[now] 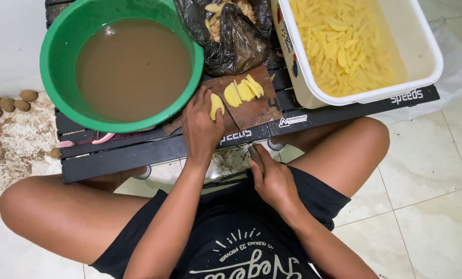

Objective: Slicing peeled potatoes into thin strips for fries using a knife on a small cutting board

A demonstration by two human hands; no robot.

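Left hand (202, 126) pins potato piece (216, 105), long axis pointing away

Low black slatted table (138, 150) across mid-frame; bore green basin (55, 77) upper left, black bag (236, 46) top centre, white tub (313, 93) upper right, wooden board (256, 111) centre. Small brown potatoes (6, 103) lay on floor (432, 170), far left.
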